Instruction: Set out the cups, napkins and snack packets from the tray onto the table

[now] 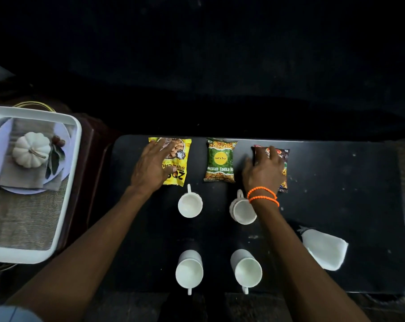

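Observation:
Three snack packets lie in a row at the far side of the black table [347, 194]: a yellow packet [179, 159], a green packet [220, 160] and a dark red packet [281, 159]. My left hand [151, 167] rests flat on the yellow packet's left half, fingers spread. Over the dark red packet lies my right hand [263, 173], fingers curled on it, orange bead bands on the wrist. Several white cups stand nearer me: two in the middle [190, 204] [242, 210], two by the front edge [189, 270] [247, 269]. A white napkin [324, 248] lies at the right.
A white tray [68, 182] sits on a brown stand left of the table. It holds a woven mat, a pale plate with a grey cloth and a small white pumpkin [31, 149]. Beyond the table everything is dark.

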The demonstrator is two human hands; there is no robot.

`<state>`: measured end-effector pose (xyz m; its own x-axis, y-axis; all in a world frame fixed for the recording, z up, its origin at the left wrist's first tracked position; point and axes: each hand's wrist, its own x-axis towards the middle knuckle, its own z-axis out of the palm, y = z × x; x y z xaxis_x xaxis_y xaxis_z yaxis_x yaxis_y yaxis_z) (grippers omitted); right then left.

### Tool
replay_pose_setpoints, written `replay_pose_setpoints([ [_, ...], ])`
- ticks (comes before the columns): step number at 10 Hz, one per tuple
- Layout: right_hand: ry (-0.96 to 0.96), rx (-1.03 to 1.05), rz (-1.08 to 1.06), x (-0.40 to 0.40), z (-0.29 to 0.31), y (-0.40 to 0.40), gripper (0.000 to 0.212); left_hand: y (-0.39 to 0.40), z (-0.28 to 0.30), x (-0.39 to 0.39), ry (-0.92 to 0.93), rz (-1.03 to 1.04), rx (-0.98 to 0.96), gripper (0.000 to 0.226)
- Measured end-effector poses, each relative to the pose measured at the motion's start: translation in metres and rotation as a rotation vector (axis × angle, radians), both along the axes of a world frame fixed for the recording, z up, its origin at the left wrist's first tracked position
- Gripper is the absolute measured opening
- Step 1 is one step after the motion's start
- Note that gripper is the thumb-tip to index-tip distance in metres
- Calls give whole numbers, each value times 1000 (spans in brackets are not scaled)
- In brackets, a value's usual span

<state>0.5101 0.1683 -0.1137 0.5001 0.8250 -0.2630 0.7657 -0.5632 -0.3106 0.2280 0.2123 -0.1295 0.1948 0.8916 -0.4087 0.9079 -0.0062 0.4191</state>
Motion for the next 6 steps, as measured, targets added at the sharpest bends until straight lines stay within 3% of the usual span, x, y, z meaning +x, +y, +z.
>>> replay_pose_setpoints([
  [1,6,-149,-33,17,-4,-10,47,-2,-1,-1,-2,2,8,80],
  [3,-8,-207,84,23,-10,-10,52,-3,-7,-4,21,-22,12,81],
  [4,39,-158,74,25,-8,-11,61,-9,-8,-9,69,-41,-6,82],
  [5,-45,-71,105,26,5,-13,68,-17,3,-15,180,-82,57,78],
  [6,-107,114,200,28,22,-5,69,-21,15,-21,244,-111,219,77],
])
